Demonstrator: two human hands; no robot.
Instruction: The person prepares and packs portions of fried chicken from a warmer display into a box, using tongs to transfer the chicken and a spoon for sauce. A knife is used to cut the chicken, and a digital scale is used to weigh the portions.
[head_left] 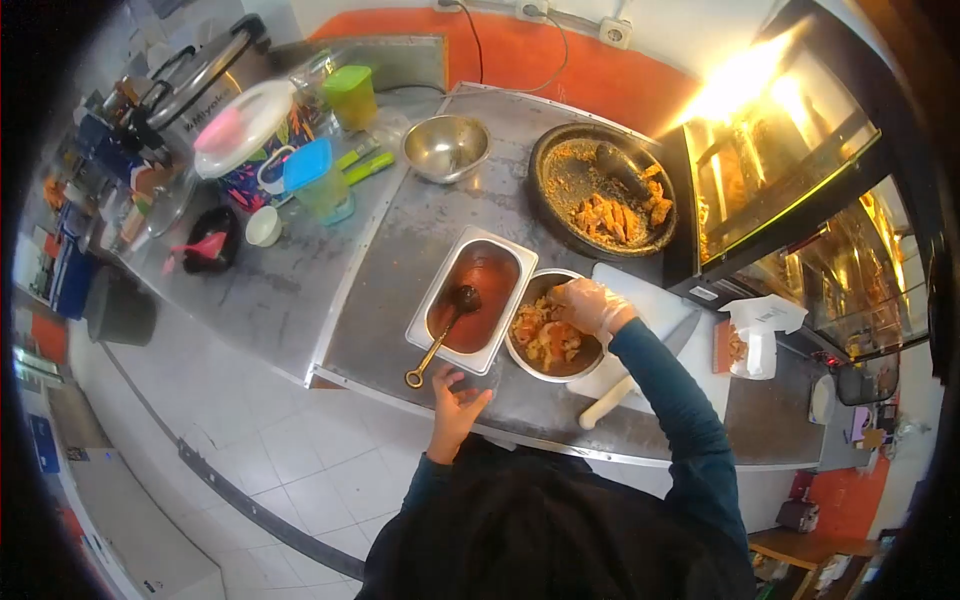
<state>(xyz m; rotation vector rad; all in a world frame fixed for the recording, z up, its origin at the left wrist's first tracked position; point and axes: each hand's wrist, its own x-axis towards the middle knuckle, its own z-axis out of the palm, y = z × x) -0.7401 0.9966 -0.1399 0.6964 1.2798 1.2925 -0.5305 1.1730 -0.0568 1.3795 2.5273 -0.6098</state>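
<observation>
My right hand (590, 306), in a clear plastic glove, reaches into a round metal bowl (558, 377). Its fingers curl down at the crumbly, battered-looking food pieces (548, 335) coated in red-orange sauce; the fingertips are hidden. Bare and with its fingers apart, my left hand (457, 405) is at the counter's front edge, holding nothing. Close to it is the looped end of a ladle (437, 352), whose head rests in red sauce (485, 318). That sauce fills a rectangular steel pan (420, 328) standing left of the bowl.
Right of the bowl lies a white cutting board (640, 283) with a white-handled knife (605, 403). Behind are a large stone mortar (548, 205) holding fried pieces and a steel bowl (447, 150). A lit glass display case (780, 170) and an open paper box (755, 345) stand right; containers crowd the left.
</observation>
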